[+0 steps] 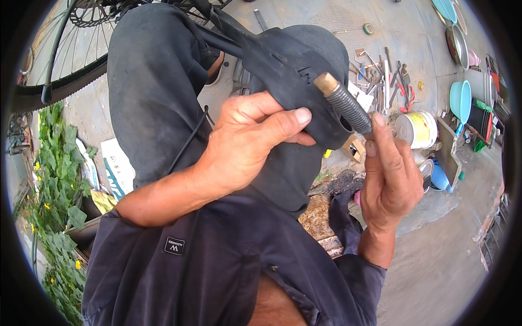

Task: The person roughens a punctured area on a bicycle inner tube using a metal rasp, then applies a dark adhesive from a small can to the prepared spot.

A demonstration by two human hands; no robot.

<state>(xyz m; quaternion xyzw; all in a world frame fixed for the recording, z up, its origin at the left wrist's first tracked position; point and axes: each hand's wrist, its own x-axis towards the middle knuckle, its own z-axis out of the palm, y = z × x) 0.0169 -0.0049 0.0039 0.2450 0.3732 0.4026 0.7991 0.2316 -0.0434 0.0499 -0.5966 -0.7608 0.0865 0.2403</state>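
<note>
A flattened black rubber inner tube lies across my right knee, running up toward the bicycle wheel. My left hand is closed on it, thumb on top and fingers curled at its edge. Dark jagged marks show on the rubber beyond the thumb. In the fingers of my right hand is a black ribbed rod with a blunt tan end, tilted up to the left. The rod is close over the tube's right edge; whether they touch I cannot tell. Its lower end is hidden by my fingers.
A bicycle wheel stands at the upper left. Leafy plants line the left side. Assorted hand tools lie on the ground at right, near a white bucket, a turquoise basin and a tape roll.
</note>
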